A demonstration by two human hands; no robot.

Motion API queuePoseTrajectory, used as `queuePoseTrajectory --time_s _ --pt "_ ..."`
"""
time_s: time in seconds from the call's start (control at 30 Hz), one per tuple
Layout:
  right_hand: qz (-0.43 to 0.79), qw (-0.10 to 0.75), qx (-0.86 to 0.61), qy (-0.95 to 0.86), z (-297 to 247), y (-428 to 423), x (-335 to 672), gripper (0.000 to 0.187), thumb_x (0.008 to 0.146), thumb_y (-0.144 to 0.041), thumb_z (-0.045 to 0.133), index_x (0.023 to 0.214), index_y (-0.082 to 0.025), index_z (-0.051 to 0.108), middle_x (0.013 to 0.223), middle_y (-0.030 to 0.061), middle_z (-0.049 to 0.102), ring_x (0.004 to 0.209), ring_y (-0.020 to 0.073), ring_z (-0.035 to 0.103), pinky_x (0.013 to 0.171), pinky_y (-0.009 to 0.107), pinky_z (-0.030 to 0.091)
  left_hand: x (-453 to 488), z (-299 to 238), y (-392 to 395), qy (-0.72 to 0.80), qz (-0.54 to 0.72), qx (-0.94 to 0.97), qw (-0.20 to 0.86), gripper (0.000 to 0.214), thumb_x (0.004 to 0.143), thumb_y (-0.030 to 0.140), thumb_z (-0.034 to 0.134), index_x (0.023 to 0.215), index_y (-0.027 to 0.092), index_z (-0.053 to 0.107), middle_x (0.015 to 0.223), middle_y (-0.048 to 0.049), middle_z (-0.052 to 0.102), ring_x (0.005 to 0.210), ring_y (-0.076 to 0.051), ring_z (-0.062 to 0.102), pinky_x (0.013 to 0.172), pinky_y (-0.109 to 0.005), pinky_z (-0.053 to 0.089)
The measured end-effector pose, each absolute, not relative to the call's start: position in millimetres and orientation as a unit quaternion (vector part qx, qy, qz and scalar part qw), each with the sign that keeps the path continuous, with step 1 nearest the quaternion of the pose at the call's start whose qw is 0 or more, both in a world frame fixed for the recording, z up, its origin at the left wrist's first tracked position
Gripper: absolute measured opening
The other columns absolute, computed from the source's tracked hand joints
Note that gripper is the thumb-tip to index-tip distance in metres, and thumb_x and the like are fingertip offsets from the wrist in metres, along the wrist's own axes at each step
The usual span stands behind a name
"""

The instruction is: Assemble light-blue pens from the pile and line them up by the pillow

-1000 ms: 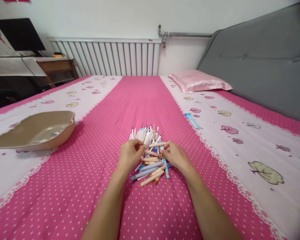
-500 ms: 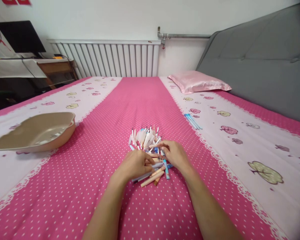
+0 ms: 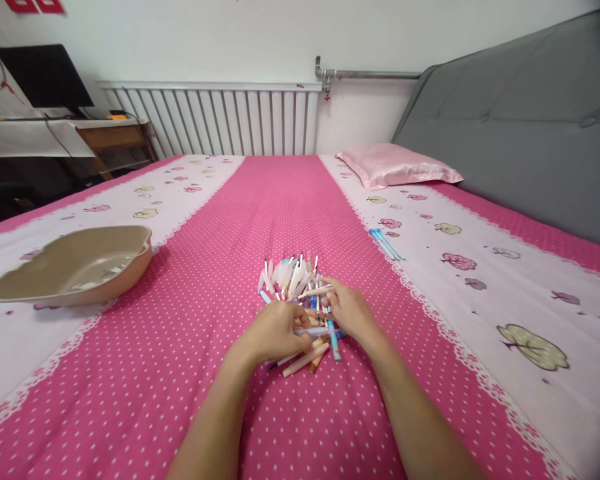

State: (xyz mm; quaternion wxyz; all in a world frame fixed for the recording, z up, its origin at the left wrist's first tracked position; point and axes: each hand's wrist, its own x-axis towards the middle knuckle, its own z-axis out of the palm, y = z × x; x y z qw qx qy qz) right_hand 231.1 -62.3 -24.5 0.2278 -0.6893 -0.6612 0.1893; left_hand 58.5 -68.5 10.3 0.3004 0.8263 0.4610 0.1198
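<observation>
A heap of pens (image 3: 293, 277) in white, pale pink, blue and tan lies on the pink dotted bedspread. Above its right side, my right hand (image 3: 349, 308) pinches a whitish pen (image 3: 316, 291) that points left across the heap. My left hand (image 3: 276, 331) is at the heap's near left, thumb and forefinger closed around a pale lavender pen (image 3: 315, 331). Between and below my hands are a light-blue pen (image 3: 334, 341) and a cream pen (image 3: 305, 360). My left hand covers part of the pile.
A beige basin (image 3: 75, 267) with a few small pale pieces in it stands at the left. Several light-blue pens (image 3: 387, 244) lie side by side to the right of the heap. Farther back are a pink pillow (image 3: 397, 165), a grey headboard (image 3: 520, 113) and a white radiator (image 3: 215, 120).
My left fingers have closed on the lavender pen and it has shifted slightly. The whitish pen in my right hand has moved a little to the right.
</observation>
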Motion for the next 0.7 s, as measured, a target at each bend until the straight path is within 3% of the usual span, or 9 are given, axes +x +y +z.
queuePoseTrajectory --time_s 0.23,0.43,0.57,0.7 --pt "0.134 0.170 -0.715 -0.664 -27.0 -63.5 229.4 0.029 0.087 -0.024 0.041 0.109 -0.025 0.061 0.101 0.0068 0.068 0.092 0.0208 0.062 0.071 0.026 0.040 48.8 19.2 -66.7 0.427 0.250 0.678 0.543 0.021 0.061 0.022 0.054 0.081 0.015 0.056 0.049 0.0036 0.058 0.038 -0.010 0.051 0.038 -0.018 0.034" --pt "0.124 0.160 -0.732 -0.651 -26.1 -63.2 233.5 0.022 0.084 -0.024 0.048 0.102 -0.024 0.060 0.091 0.0068 0.069 0.083 0.0207 0.062 0.062 0.025 0.035 48.8 19.6 -62.3 0.416 0.399 0.618 0.535 0.026 0.069 0.039 0.060 0.073 0.013 0.057 0.059 -0.0018 0.064 0.044 -0.011 0.057 0.043 -0.021 0.043" --pt "0.151 0.182 -0.732 -0.639 -25.6 -61.7 235.8 0.018 0.084 -0.020 0.046 0.097 -0.021 0.059 0.079 0.0048 0.067 0.074 0.0179 0.060 0.057 0.024 0.031 52.9 9.7 -56.6 0.428 0.403 0.616 0.525 0.036 0.063 0.043 0.071 0.074 0.014 0.054 0.061 -0.0016 0.064 0.050 -0.012 0.060 0.048 -0.021 0.045" --pt "0.155 0.208 -0.737 -0.624 -26.7 -60.4 236.5 0.016 0.083 -0.021 0.049 0.093 -0.021 0.061 0.070 0.0026 0.064 0.066 0.0163 0.058 0.054 0.023 0.030 56.6 -0.4 -53.7 0.394 0.381 0.597 0.586 0.039 0.065 0.045 0.070 0.080 0.018 0.046 0.070 -0.0016 0.067 0.057 -0.014 0.064 0.051 -0.023 0.049"
